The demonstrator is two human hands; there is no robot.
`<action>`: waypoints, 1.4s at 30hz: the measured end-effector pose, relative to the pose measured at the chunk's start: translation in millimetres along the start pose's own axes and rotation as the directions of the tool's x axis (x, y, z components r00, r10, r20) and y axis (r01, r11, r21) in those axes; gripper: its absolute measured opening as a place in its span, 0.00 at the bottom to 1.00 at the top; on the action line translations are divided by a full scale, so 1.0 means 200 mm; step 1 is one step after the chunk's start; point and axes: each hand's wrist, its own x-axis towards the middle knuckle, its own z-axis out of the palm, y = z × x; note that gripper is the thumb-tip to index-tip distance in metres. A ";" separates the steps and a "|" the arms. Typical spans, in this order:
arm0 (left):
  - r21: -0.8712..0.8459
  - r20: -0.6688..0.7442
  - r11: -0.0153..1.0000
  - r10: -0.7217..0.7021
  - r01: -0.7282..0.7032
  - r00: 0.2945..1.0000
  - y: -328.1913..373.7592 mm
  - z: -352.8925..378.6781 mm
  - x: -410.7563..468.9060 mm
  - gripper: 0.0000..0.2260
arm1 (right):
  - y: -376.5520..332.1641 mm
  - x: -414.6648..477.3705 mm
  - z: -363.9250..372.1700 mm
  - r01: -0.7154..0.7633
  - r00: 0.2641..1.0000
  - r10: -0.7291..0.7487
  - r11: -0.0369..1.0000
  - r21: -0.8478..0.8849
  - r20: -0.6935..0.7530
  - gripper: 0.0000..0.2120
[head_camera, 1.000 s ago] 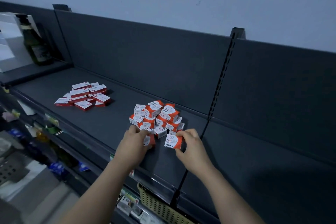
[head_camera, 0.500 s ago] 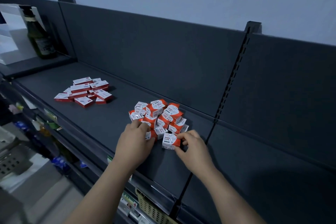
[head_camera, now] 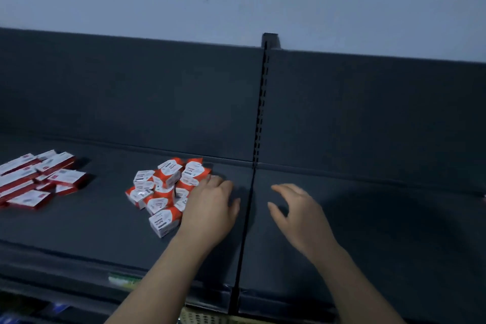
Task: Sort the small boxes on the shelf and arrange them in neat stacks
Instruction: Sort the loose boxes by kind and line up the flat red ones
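A loose pile of small orange-and-white boxes (head_camera: 163, 187) lies on the dark shelf (head_camera: 92, 231), left of the shelf seam. One of these boxes (head_camera: 165, 221) sits alone at the pile's front. My left hand (head_camera: 213, 208) lies against the pile's right side, its fingers stretched over the boxes there and hiding some of them. My right hand (head_camera: 297, 210) hovers over the right shelf section with relaxed fingers and holds nothing.
A second heap of flat red-and-white boxes (head_camera: 34, 184) lies at the far left of the shelf. A slotted upright (head_camera: 260, 113) and the seam (head_camera: 244, 231) split the shelf into two sections. A dark back panel (head_camera: 131, 92) stands behind.
The view has swung right. My right hand has let go of the orange box and crossed the seam, holding nothing. My left hand has shifted to the pile's right side.
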 end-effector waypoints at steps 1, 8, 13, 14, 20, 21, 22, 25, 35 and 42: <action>-0.011 0.023 0.999 0.040 -0.040 0.999 0.04 0.01 0.01 0.11 | 0.02 -0.04 -0.04 -0.041 0.999 0.041 0.999 -0.020 -0.012 0.20; -0.126 0.088 0.946 0.309 -0.297 0.947 0.42 0.13 0.03 0.16 | 0.23 -0.37 -0.28 -0.278 0.955 0.262 0.953 -0.120 -0.136 0.20; -0.220 0.099 0.880 0.449 -0.420 0.888 0.72 0.21 0.03 0.16 | 0.39 -0.59 -0.49 -0.417 0.897 0.380 0.896 -0.149 -0.227 0.20; -0.230 0.099 0.872 0.463 -0.432 0.881 0.79 0.22 0.03 0.16 | 0.43 -0.63 -0.53 -0.444 0.883 0.402 0.883 -0.154 -0.240 0.20; -0.272 0.155 0.834 0.531 -0.480 0.833 1.19 0.35 0.07 0.19 | 0.72 -0.80 -0.78 -0.548 0.824 0.488 0.816 -0.186 -0.287 0.20; -0.274 0.163 0.830 0.539 -0.487 0.827 1.27 0.37 0.08 0.19 | 0.77 -0.83 -0.82 -0.557 0.818 0.495 0.808 -0.191 -0.292 0.20; -0.273 0.168 0.827 0.544 -0.491 0.822 1.34 0.40 0.09 0.19 | 0.83 -0.85 -0.86 -0.564 0.814 0.501 0.802 -0.196 -0.295 0.20; -0.262 0.191 0.827 0.550 -0.498 0.813 1.56 0.48 0.13 0.19 | 1.00 -0.91 -0.99 -0.585 0.801 0.519 0.785 -0.206 -0.298 0.20; -0.249 0.298 0.820 0.571 -0.515 0.765 2.08 0.78 0.29 0.18 | 1.50 -0.98 -1.25 -0.633 0.770 0.572 0.742 -0.223 -0.281 0.20; -0.265 0.356 0.760 0.649 -0.593 0.672 2.31 0.96 0.51 0.18 | 1.73 -0.93 -1.31 -0.670 0.742 0.622 0.709 -0.221 -0.251 0.20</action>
